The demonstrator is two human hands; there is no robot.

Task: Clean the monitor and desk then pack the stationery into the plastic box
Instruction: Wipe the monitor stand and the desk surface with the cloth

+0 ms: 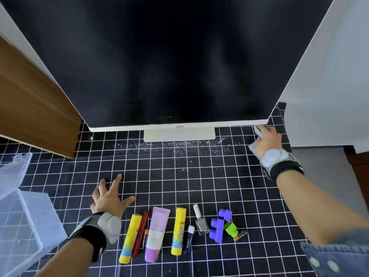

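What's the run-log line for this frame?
phase: desk wipe | right hand: grips cloth by monitor corner | left hand: flat on desk | stationery: unpacked

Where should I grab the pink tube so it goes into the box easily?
Pinch the pink tube from above, across its wide middle. It lies flat between the red pen and a glue stick, so fingers probably fit the side gaps best there.

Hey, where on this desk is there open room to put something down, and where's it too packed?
Bare grid cloth lies between the dust line under the monitor and the stationery row, from the left hand to the right forearm. The front strip below the row is free too. The row and the plastic box corner are crowded.
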